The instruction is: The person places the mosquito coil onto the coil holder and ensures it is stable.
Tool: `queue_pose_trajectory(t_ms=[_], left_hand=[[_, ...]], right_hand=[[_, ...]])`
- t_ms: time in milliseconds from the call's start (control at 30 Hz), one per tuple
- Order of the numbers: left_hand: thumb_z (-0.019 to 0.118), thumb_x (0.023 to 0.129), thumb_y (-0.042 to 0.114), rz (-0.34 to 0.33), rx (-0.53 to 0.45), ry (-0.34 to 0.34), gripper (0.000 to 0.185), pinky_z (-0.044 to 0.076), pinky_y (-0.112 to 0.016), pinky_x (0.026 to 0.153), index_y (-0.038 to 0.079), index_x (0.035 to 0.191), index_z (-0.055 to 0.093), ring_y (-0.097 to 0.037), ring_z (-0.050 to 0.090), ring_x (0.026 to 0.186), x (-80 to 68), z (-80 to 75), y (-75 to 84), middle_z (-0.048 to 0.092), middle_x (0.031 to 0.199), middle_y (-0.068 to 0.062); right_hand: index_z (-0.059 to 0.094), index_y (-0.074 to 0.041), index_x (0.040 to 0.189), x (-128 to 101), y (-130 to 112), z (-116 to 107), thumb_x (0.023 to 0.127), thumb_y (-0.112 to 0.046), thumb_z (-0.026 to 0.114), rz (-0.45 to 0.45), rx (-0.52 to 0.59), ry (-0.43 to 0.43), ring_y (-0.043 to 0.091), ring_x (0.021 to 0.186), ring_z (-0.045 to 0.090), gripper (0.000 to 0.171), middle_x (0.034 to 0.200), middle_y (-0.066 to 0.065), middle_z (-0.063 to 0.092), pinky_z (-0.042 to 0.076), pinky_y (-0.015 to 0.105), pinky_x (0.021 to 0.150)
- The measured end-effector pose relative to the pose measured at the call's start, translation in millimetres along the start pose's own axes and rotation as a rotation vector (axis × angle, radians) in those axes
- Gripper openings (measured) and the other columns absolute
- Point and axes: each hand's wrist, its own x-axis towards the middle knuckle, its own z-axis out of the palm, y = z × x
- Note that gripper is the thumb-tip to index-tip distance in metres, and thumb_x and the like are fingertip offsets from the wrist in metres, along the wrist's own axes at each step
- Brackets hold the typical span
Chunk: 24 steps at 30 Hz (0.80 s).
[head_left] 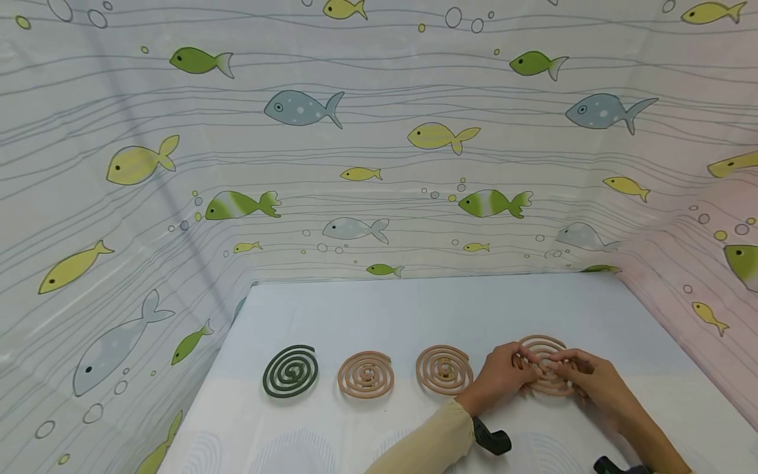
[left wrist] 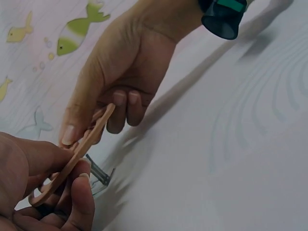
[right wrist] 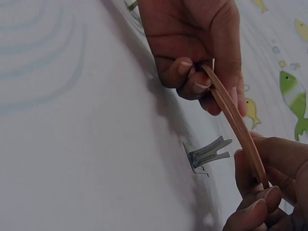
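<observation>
Both hands grip a brown mosquito coil (head_left: 543, 338) at the right of the table, one at each side of it. In the head view my left hand (head_left: 502, 372) pinches its left side, and my right hand (head_left: 594, 380) has the right side between thumb and fingers. Seen edge-on in the right wrist view, the coil (right wrist: 240, 129) is raised and tilted over the tabletop. Below it stands a small metal coil stand (right wrist: 208, 153) with upturned prongs, apart from the coil in that view. The stand (left wrist: 99, 174) also shows in the left wrist view, partly behind fingers.
Left of the hands, a green coil (head_left: 291, 372) and two brown coils, one in the middle (head_left: 366, 376) and one nearer my left hand (head_left: 444, 370), form a row on the white table (head_left: 379, 316). Fish-print sheeting (head_left: 379, 191) surrounds the table at the back and sides.
</observation>
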Motion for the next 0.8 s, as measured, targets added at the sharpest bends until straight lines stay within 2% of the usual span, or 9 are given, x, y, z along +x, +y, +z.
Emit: queue_pose_trajectory(t_ms=[267, 500, 800], left_hand=[[0.077, 0.091, 0.006, -0.012, -0.015, 0.028, 0.014, 0.042, -0.018, 0.050, 0.015, 0.100, 0.071, -0.008, 0.057, 0.050, 1.5, 0.1, 0.3, 0.060, 0.062, 0.007], [0.077, 0.090, 0.005, -0.043, 0.011, 0.035, 0.014, 0.042, -0.019, 0.051, 0.015, 0.099, 0.071, -0.009, 0.056, 0.050, 1.1, -0.8, 0.5, 0.060, 0.060, 0.005], [0.076, 0.091, 0.006, -0.027, -0.010, 0.033, 0.014, 0.043, -0.019, 0.051, 0.016, 0.099, 0.071, -0.009, 0.056, 0.050, 2.6, -0.2, -1.4, 0.060, 0.060, 0.006]], right_hand=[[0.067, -0.004, 0.120, 2.2, -1.8, 1.7, 0.098, -0.033, 0.073, 0.013, 0.011, 0.000, 0.009, 0.057, 0.044, 0.037, 0.083, -0.003, 0.064, 0.044, 0.030, 0.052], [0.068, -0.007, 0.121, 4.5, 3.8, 3.0, 0.095, -0.043, 0.075, 0.045, -0.046, 0.001, 0.009, 0.056, 0.046, 0.045, 0.079, -0.003, 0.061, 0.044, 0.028, 0.049], [0.065, -0.005, 0.126, 7.0, 4.9, 2.9, 0.095, -0.041, 0.075, 0.071, -0.021, -0.001, 0.010, 0.057, 0.044, 0.048, 0.076, -0.003, 0.054, 0.044, 0.028, 0.050]])
